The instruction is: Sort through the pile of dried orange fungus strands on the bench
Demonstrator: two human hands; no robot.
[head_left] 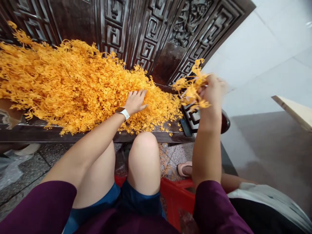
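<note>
A long heap of orange-yellow artificial flowers (80,87) covers the dark wooden bench in front of me. My left hand (136,101), with a watch (122,112) on its wrist, lies on the right part of the heap with its fingers stretched out. To the right, my right hand (212,91) is raised above the bench's armrest, slightly blurred. Its fingers are closed on a small sprig of orange flowers (192,89), whose blossoms stick out to the left. The exact grip on the stem is hidden.
The carved bench back (148,32) rises behind the heap. A phone (186,126) lies near the armrest (225,122). Under me is a red plastic stool (174,195). Another person's leg and foot (185,169) are at the right. Loose orange bits lie on the floor.
</note>
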